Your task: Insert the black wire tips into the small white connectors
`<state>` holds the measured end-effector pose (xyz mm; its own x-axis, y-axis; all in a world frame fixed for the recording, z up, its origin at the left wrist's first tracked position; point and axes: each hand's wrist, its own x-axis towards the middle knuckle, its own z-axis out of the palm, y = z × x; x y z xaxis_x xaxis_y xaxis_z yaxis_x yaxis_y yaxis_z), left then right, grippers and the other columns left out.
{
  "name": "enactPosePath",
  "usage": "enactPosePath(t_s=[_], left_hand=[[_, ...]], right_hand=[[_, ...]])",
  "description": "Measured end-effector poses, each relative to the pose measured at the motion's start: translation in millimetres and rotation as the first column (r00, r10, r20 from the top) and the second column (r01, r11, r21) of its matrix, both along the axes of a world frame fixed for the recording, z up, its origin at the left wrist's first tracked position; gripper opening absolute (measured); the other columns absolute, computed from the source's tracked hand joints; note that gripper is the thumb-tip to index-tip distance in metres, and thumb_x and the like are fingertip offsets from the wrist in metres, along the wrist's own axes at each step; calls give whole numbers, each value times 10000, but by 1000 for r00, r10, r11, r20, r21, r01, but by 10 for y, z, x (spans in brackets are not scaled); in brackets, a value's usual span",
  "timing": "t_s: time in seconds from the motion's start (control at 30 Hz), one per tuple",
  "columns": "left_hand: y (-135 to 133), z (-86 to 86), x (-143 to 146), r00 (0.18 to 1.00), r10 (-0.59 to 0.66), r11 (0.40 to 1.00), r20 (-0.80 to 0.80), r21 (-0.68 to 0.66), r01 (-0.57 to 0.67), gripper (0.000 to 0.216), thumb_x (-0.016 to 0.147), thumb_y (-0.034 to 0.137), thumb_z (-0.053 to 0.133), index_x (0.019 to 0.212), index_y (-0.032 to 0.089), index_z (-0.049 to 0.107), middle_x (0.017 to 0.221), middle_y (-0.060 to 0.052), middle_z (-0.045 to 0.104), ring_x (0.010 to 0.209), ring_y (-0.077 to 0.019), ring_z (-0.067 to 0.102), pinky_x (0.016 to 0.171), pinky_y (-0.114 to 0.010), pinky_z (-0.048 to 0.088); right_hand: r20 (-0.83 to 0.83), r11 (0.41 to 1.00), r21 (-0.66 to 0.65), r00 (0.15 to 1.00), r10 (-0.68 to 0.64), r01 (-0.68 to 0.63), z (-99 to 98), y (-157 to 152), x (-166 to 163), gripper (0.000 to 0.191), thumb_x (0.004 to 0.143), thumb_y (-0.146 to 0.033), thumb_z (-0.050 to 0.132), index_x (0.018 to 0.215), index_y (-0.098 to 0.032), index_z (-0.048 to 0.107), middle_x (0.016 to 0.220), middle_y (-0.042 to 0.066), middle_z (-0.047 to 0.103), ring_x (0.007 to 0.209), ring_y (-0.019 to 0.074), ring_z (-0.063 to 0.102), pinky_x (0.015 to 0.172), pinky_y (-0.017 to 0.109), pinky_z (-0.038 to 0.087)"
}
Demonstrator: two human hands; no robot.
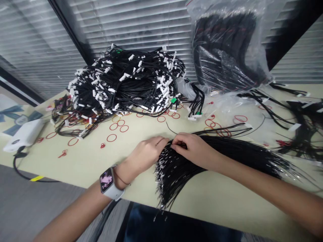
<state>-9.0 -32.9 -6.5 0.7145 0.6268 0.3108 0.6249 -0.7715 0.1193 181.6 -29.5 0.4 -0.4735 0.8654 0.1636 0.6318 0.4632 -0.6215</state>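
A thick bundle of loose black wires (227, 156) with bare metal ends lies across the pale table (101, 161), its ends fanned toward the front edge. My left hand (146, 153), with a watch on the wrist, pinches at the wires near the fan's top. My right hand (191, 148) rests on the bundle, fingers curled and pinching wires right beside the left fingertips. A single black wire (171, 129) curves away just behind my hands.
A big heap of black wires with white connectors (126, 82) lies at the back centre. Clear plastic bags of black cables (224, 50) stand at the back right. Red rubber bands (112, 137) are scattered about. A white power bank (24, 134) sits left. More cables (305, 131) lie right.
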Motion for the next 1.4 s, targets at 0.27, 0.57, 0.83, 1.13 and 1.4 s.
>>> enactPosePath(t_s=[0.27, 0.57, 0.83, 1.13, 1.4], left_hand=[[71, -18, 33, 902, 200, 898, 384, -440, -12, 218, 847, 103, 446, 965, 156, 622, 887, -48, 668, 802, -145, 613, 745, -287, 489], [148, -29, 22, 714, 464, 591, 524, -784, 191, 154, 798, 109, 527, 929, 116, 608, 827, -61, 677, 775, -153, 623, 705, -281, 485], [180, -9, 2, 642, 567, 464, 515, -845, 267, 152, 775, 70, 560, 918, 108, 594, 792, -34, 666, 733, -119, 609, 707, -246, 471], [189, -24, -4, 635, 578, 436, 513, -852, 292, 146, 771, 87, 585, 913, 115, 607, 781, -32, 674, 731, -125, 614, 701, -247, 475], [187, -1, 0, 651, 559, 447, 514, -848, 285, 135, 782, 96, 583, 911, 114, 616, 768, -30, 687, 727, -116, 619, 684, -222, 472]], right_hand=[[-56, 984, 159, 996, -72, 80, -130, -32, -61, 128, 867, -178, 431, 766, -167, 509, 781, 27, 542, 681, 130, 505, 641, 262, 386], [-172, 976, 139, 974, -146, 170, -164, -2, -52, 111, 794, -154, 488, 688, -163, 516, 665, 2, 533, 568, 102, 463, 541, 233, 345], [-177, 971, 179, 976, -128, 159, -212, -29, -81, 121, 794, -142, 485, 682, -157, 527, 672, -1, 513, 579, 94, 459, 565, 227, 361], [-180, 968, 210, 979, -97, 135, -227, -26, -65, 123, 797, -127, 482, 684, -152, 524, 681, -1, 513, 585, 87, 458, 566, 218, 364], [-174, 970, 209, 981, -85, 121, -252, -28, -70, 140, 810, -142, 472, 680, -156, 522, 684, 1, 514, 600, 92, 468, 582, 223, 369]])
